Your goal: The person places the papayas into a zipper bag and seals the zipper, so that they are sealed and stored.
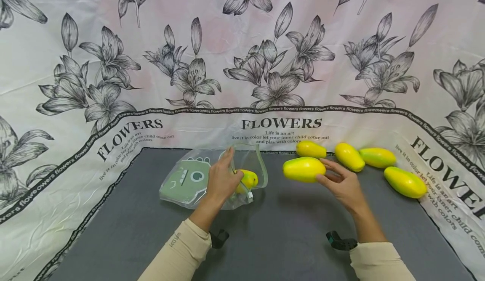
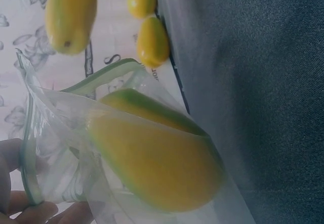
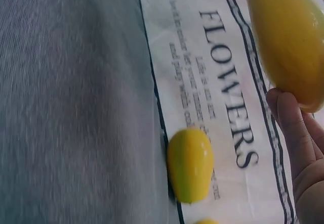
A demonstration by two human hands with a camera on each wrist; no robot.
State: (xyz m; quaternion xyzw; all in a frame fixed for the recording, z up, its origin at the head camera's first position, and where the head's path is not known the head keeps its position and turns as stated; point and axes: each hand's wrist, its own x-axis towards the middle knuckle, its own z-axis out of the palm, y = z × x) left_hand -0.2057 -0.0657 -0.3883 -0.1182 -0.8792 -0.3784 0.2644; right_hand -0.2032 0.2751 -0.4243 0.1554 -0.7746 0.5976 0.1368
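Right hand (image 1: 344,185): fingers clamped on the right end of a yellow fruit (image 1: 304,169), held above the counter (image 1: 273,239), short of its far edge. Fruit lies left of those fingers, long axis roughly along that edge, pointing at the bag (image 1: 187,183). Left hand (image 1: 222,180): fingers pinching bag rim.

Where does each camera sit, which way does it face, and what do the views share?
Head: worn on the head, facing forward and down at the gray table and flowered cloth; left hand, right hand and both sleeves show.
Left wrist: on that wrist, facing the clear bag and bagged fruit; left fingers lower left, right fingertips at the top edge.
Right wrist: on that wrist, facing the held fruit, table and cloth; right fingers at the right edge.
Shared: all three show the held fruit; head and left wrist share the bag.
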